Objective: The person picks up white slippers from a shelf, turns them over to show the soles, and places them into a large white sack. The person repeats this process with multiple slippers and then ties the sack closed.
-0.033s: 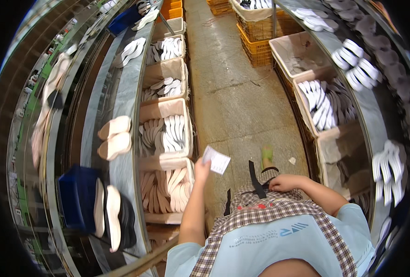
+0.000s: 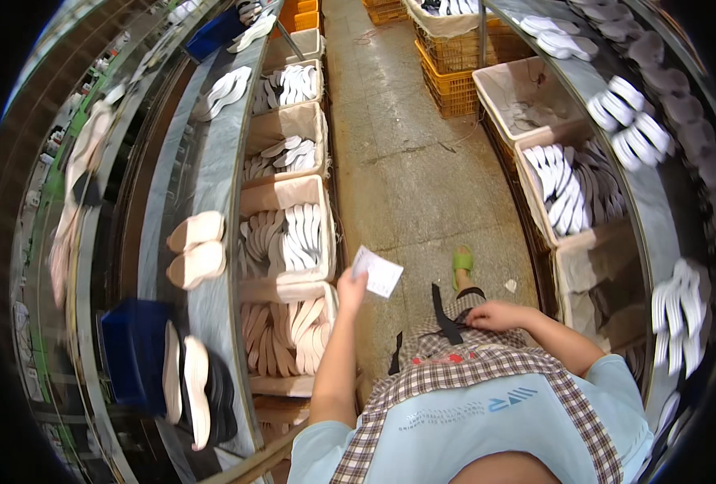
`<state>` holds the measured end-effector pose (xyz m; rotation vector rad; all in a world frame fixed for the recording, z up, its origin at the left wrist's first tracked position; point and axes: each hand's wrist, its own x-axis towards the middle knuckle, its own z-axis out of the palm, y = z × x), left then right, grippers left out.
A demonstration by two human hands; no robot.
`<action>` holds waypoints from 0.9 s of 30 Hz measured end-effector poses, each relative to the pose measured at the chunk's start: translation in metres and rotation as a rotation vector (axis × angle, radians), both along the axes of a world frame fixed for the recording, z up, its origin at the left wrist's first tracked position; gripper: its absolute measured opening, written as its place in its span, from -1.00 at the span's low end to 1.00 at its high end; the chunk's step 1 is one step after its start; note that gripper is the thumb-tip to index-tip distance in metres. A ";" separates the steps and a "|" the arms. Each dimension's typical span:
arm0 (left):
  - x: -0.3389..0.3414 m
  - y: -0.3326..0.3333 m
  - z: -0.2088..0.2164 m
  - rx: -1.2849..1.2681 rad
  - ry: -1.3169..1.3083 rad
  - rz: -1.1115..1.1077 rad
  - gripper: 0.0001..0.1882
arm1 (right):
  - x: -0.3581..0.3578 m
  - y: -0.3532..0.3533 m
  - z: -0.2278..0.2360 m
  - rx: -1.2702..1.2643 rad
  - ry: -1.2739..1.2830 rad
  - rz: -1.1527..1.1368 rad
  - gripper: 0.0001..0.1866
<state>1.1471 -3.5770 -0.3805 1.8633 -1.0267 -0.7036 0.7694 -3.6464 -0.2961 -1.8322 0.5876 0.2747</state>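
My left hand (image 2: 353, 289) is closed on a small white paper slip (image 2: 378, 273), held over the aisle floor. Faint marks show on the slip. At my waist, my right hand (image 2: 496, 315) rests against the checked apron (image 2: 455, 343), beside a dangling black strap (image 2: 444, 315). Its fingers are curled in, and what they may grip is hidden. Just left of my left arm stands a lined bin of beige shoe soles (image 2: 293, 335). Beyond it another lined bin holds white and grey soles (image 2: 300, 234).
Shelves (image 2: 212, 173) carrying beige soles (image 2: 197, 248) and a blue bin (image 2: 136, 351) run along the left. On the right, a rack (image 2: 644, 214) holds stacked white soles (image 2: 630, 121) above lined bins (image 2: 558, 234). Orange crates (image 2: 448, 85) stand farther up the aisle.
My green-slippered foot shows more fully on the floor. The slip has tilted a little and sits slightly higher. The shelves and bins have shifted slightly in view.
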 end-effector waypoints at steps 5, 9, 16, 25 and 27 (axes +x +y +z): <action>0.022 -0.170 0.006 0.111 0.504 0.336 -0.82 | 0.041 -0.196 -0.021 0.018 -0.084 -0.390 -0.78; 0.058 -0.254 0.005 0.128 0.563 0.503 -0.89 | 0.099 -0.346 -0.006 -0.079 -0.092 -0.375 -0.81; 0.153 -0.374 -0.036 0.101 0.758 0.872 -0.91 | 0.224 -0.544 -0.014 -0.231 -0.044 -0.068 -0.78; 0.292 -0.614 -0.044 0.094 0.770 0.885 -0.78 | 0.371 -0.749 -0.011 -0.156 -0.094 -0.162 -0.77; 0.319 -0.662 -0.031 0.076 0.753 0.766 -0.75 | 0.396 -0.788 -0.016 -0.193 -0.086 -0.131 -0.78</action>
